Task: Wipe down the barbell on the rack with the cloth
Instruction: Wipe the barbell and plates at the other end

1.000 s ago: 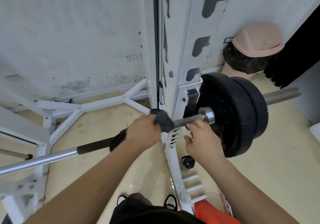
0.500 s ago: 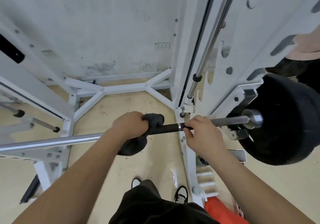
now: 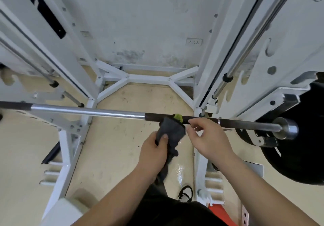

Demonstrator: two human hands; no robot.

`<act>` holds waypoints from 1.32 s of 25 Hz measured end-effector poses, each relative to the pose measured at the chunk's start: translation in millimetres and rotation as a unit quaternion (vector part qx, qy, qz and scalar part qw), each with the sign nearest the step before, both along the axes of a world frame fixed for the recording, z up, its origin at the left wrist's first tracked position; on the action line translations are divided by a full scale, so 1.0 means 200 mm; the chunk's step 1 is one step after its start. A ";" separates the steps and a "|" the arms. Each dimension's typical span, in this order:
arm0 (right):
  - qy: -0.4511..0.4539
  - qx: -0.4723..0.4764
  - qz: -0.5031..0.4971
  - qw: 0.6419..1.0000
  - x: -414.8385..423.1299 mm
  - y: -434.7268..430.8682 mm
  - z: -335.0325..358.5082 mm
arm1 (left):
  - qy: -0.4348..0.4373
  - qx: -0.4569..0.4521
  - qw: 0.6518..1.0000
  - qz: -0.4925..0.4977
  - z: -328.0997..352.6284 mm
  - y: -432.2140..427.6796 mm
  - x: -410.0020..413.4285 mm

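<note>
Head view: both hands work a dark grey cloth point(image 3: 172, 132) at the long steel barbell point(image 3: 87, 111).
The barbell lies level across the white metal rack point(image 3: 77, 71), with a black round weight plate point(image 3: 298, 155) at its right end. The left hand point(image 3: 154, 149) grips the cloth, whose top touches the bar's dark section. The right hand point(image 3: 209, 136) curls its fingers point(image 3: 194, 121) at the cloth's edge; whether they pinch it I cannot tell.

Single view: wide-angle camera on my head, facing forward and steeply down, close over left hand point(image 3: 154, 149), right hand point(image 3: 209, 138) and barbell point(image 3: 87, 111).
</note>
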State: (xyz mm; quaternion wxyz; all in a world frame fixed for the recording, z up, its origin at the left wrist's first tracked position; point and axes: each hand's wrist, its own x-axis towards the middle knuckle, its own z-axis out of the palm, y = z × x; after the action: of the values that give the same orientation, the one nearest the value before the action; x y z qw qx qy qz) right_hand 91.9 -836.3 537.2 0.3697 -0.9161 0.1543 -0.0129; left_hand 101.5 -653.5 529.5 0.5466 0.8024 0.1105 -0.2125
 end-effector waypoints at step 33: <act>-0.091 -0.089 -0.115 0.985 -0.51 -0.86 -0.09 | 0.293 -0.375 0.835 0.277 0.05 -0.93 0.03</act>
State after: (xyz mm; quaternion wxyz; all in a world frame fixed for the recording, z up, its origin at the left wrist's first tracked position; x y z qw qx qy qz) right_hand -9.8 -1007.7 519.6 0.2955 -0.9164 0.2226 -0.1527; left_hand 108.0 -839.4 538.7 0.7839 0.3721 0.3946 -0.3022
